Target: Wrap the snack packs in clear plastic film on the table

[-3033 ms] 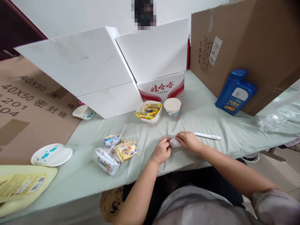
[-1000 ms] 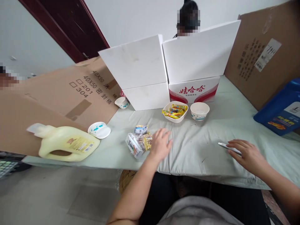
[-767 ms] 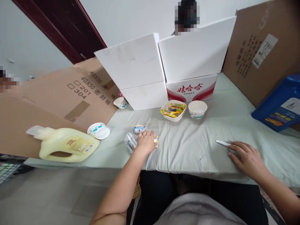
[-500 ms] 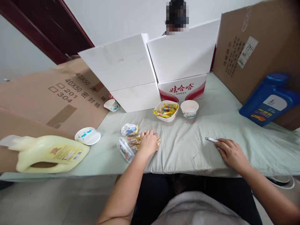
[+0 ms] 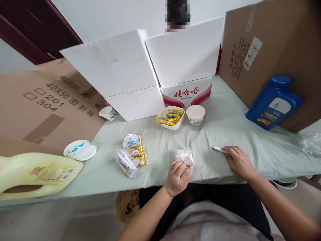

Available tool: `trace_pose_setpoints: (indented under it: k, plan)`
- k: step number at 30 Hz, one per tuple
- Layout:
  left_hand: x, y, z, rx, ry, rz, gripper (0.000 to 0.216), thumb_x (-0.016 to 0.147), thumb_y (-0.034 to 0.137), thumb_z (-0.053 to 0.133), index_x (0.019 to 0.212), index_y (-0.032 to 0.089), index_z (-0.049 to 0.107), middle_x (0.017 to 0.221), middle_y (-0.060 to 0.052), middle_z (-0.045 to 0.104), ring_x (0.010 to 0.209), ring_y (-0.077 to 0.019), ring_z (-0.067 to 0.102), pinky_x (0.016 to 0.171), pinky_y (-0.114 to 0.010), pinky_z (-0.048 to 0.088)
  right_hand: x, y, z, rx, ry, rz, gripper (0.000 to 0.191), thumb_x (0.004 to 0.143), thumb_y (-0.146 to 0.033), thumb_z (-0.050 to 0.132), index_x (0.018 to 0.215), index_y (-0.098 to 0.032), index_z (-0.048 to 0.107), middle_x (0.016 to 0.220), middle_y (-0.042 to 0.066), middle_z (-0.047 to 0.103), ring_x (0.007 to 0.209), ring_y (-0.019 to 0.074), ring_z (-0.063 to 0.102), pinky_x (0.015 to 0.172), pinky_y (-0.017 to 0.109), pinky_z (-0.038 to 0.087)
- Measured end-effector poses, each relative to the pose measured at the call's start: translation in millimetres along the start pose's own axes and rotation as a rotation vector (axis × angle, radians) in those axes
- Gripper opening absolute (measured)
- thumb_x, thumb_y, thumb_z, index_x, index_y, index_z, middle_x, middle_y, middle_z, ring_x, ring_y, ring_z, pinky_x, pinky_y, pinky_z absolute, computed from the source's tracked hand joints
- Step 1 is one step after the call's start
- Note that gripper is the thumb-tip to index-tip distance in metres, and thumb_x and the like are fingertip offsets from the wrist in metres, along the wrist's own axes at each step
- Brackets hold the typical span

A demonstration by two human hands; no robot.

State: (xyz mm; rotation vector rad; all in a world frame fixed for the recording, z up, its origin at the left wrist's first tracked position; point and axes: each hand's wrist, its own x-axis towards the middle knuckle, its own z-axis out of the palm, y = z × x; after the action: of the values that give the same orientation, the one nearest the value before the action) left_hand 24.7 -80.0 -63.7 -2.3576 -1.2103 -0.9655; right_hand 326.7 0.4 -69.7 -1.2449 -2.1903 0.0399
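My left hand (image 5: 177,177) is closed on a small clear-wrapped snack packet (image 5: 184,156) near the table's front edge. To its left lies a pile of snack packets (image 5: 132,155) in clear and yellow wrappers. My right hand (image 5: 238,162) lies on the pale green cloth over a thin white pen-like tool (image 5: 217,149), fingers curled on its near end. A white bowl (image 5: 170,118) holds several yellow-wrapped sweets, and a second white bowl (image 5: 195,114) beside it looks bare inside.
White foam boards (image 5: 120,70) and a red-and-white carton (image 5: 187,93) stand at the back, with a person behind them. Brown cardboard (image 5: 265,50) rises at right beside a blue jug (image 5: 274,102). A yellow jug (image 5: 35,174), a paper plate (image 5: 79,150) and a paper cup (image 5: 108,113) sit left.
My left hand left the snack pile and drew one clear-wrapped packet toward the table's middle front. My right hand stayed on the white tool. The camera swung back to the right.
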Motion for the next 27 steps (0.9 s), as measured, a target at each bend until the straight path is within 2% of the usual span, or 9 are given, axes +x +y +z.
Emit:
trace_pose_setpoints:
  k: [4, 6, 10, 12, 14, 19, 21, 24, 27]
  plan:
    - [-10, -3, -4, -0.086, 0.006, -0.020, 0.028, 0.079, 0.006, 0.054, 0.099, 0.023, 0.060, 0.088, -0.004, 0.061, 0.087, -0.0194, 0.061, 0.083, -0.039, 0.052, 22, -49, -1, 0.213, 0.026, -0.120, 0.028, 0.094, -0.013, 0.041, 0.111, -0.023, 0.061, 0.107, 0.009, 0.067, 0.097, 0.0233, 0.060, 0.082, 0.040, 0.050]
    - [-10, -3, -4, -0.114, 0.067, -0.071, 0.028, 0.078, 0.004, 0.055, 0.099, 0.022, 0.057, 0.091, -0.006, 0.060, 0.092, -0.0201, 0.060, 0.083, -0.038, 0.053, 35, -78, 2, 0.243, -0.024, -0.223, 0.033, 0.092, -0.009, 0.040, 0.114, -0.022, 0.061, 0.110, 0.009, 0.067, 0.096, 0.0229, 0.059, 0.081, 0.040, 0.048]
    - [-7, -6, -2, -0.142, 0.204, -0.392, 0.027, 0.079, 0.010, 0.059, 0.103, 0.020, 0.051, 0.101, -0.009, 0.057, 0.099, -0.0221, 0.058, 0.083, -0.039, 0.053, 51, -113, 11, 0.193, -0.157, -0.402, 0.034, 0.090, -0.008, 0.044, 0.114, -0.021, 0.063, 0.111, 0.010, 0.067, 0.095, 0.0237, 0.058, 0.079, 0.040, 0.046]
    - [-6, -11, 0, -0.206, 0.179, -0.556, 0.027, 0.080, 0.014, 0.058, 0.105, 0.019, 0.050, 0.104, -0.010, 0.057, 0.097, -0.0213, 0.059, 0.080, -0.037, 0.053, 51, -110, 12, 0.154, -0.171, -0.412, 0.034, 0.090, -0.008, 0.044, 0.114, -0.020, 0.064, 0.111, 0.010, 0.067, 0.095, 0.0239, 0.057, 0.079, 0.039, 0.045]
    - [-7, -17, 2, -0.277, 0.134, -0.641, 0.024, 0.081, 0.017, 0.058, 0.104, 0.019, 0.052, 0.103, -0.009, 0.058, 0.095, -0.0200, 0.059, 0.077, -0.034, 0.053, 48, -93, 10, 0.110, -0.154, -0.363, 0.035, 0.091, -0.008, 0.041, 0.115, -0.020, 0.064, 0.111, 0.010, 0.067, 0.095, 0.0237, 0.056, 0.079, 0.039, 0.045]
    - [-9, -21, 4, -0.322, 0.118, -0.620, 0.021, 0.083, 0.023, 0.062, 0.102, 0.020, 0.056, 0.104, -0.008, 0.058, 0.096, -0.0194, 0.059, 0.077, -0.033, 0.052, 28, -27, 5, -0.051, -0.131, -0.130, 0.034, 0.091, -0.009, 0.039, 0.109, -0.017, 0.066, 0.106, 0.011, 0.069, 0.093, 0.0250, 0.057, 0.075, 0.038, 0.045]
    - [-9, -19, 4, -0.322, 0.113, -0.629, 0.026, 0.083, 0.027, 0.065, 0.106, 0.020, 0.055, 0.103, -0.008, 0.059, 0.092, -0.0187, 0.060, 0.074, -0.031, 0.052, 23, -16, 4, -0.104, -0.118, -0.036, 0.030, 0.092, -0.013, 0.040, 0.103, -0.017, 0.068, 0.101, 0.011, 0.070, 0.092, 0.0263, 0.058, 0.075, 0.040, 0.045]
    - [-9, -16, 4, -0.321, 0.095, -0.646, 0.032, 0.083, 0.029, 0.066, 0.111, 0.021, 0.053, 0.101, -0.007, 0.060, 0.087, -0.0175, 0.060, 0.072, -0.031, 0.052, 25, -34, 2, -0.039, -0.028, 0.003, 0.023, 0.094, -0.025, 0.047, 0.100, -0.019, 0.068, 0.104, 0.013, 0.068, 0.099, 0.0291, 0.057, 0.082, 0.044, 0.046]
    - [-9, -15, 2, -0.339, 0.080, -0.590, 0.037, 0.085, 0.029, 0.065, 0.117, 0.021, 0.050, 0.106, -0.009, 0.061, 0.095, -0.0201, 0.060, 0.076, -0.034, 0.052, 35, -81, 1, 0.232, -0.032, -0.150, 0.028, 0.091, -0.038, 0.056, 0.113, -0.021, 0.062, 0.112, 0.013, 0.065, 0.105, 0.0273, 0.057, 0.089, 0.046, 0.047]
